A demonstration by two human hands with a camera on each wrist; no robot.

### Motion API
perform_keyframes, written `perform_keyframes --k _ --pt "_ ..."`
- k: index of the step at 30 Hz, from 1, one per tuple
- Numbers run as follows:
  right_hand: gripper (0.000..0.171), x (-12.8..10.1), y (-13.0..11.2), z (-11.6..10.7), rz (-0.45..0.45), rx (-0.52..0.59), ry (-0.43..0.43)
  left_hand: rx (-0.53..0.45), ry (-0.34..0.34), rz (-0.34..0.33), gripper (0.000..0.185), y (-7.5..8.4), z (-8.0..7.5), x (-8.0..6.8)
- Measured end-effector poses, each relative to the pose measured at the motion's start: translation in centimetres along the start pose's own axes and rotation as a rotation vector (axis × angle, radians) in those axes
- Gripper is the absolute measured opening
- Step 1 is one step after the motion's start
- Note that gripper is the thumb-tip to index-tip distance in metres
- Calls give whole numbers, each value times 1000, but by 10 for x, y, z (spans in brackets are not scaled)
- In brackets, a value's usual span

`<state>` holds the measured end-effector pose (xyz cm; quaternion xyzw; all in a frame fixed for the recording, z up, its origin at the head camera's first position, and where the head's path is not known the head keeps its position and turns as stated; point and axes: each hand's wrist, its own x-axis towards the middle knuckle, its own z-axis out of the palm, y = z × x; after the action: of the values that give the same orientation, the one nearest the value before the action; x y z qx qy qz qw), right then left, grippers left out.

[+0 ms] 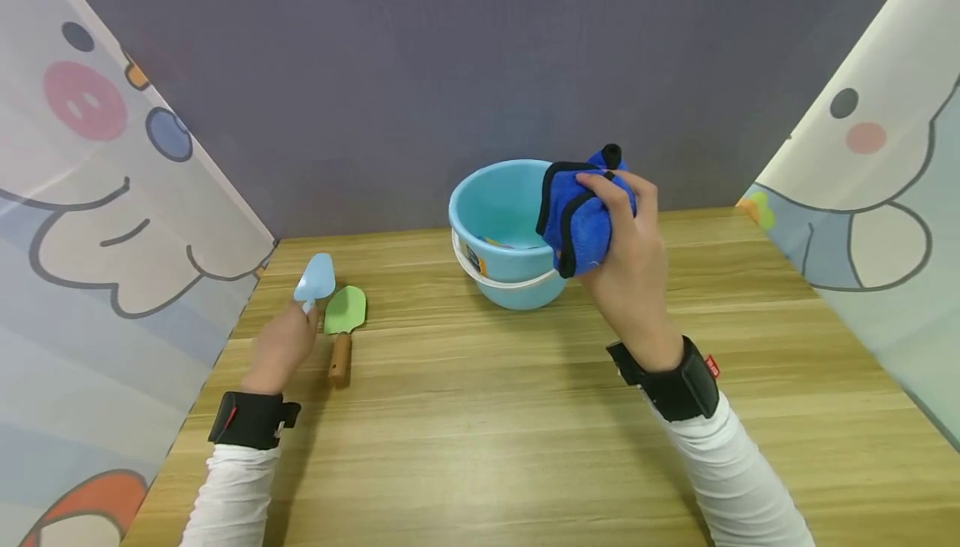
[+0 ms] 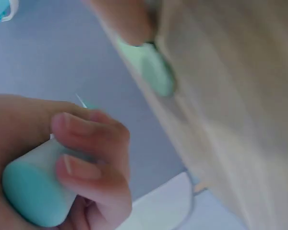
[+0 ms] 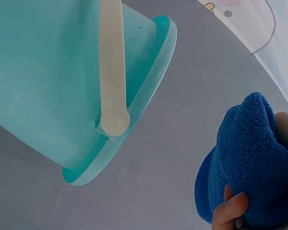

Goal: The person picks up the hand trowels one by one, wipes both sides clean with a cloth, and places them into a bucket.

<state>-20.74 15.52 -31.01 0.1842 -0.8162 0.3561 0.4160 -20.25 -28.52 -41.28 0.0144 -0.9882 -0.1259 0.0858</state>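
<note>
My right hand (image 1: 626,234) grips a bunched blue cloth (image 1: 577,213) with black trim, held in the air at the right rim of a light blue bucket (image 1: 498,230). In the right wrist view the blue cloth (image 3: 252,167) fills the lower right and the bucket (image 3: 53,81) with its white handle (image 3: 113,72) fills the left. My left hand (image 1: 281,347) holds a small light blue shovel (image 1: 315,278) by its handle, blade pointing up. The left wrist view shows my fingers (image 2: 86,148) curled round that pale blue handle (image 2: 36,189). A green shovel (image 1: 345,313) with a wooden handle lies on the table just right of my left hand.
The wooden table (image 1: 510,430) is walled by cartoon-printed panels on the left (image 1: 97,222) and right (image 1: 877,197), with a grey wall (image 1: 480,55) behind. Something small and coloured lies inside the bucket.
</note>
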Motion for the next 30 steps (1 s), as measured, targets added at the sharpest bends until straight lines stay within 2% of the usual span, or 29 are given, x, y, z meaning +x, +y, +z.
perform_keyframes --k 3,5,9,15,22,30 --pt "70 0 0 0 -6 -2 4 19 154 20 30 13 -6 3" --pt "70 0 0 0 -7 -1 7 32 224 28 30 23 -10 6" --pt "71 0 0 0 -9 1 8 4 262 25 33 44 -23 12" --pt "71 1 0 -1 -6 9 10 -38 270 19 45 79 -46 17" --pt "70 2 -2 -1 -23 9 19 -2 308 87 43 118 -60 22" --pt "68 2 -3 -1 -30 44 62 -17 365 171 40 158 -73 20"
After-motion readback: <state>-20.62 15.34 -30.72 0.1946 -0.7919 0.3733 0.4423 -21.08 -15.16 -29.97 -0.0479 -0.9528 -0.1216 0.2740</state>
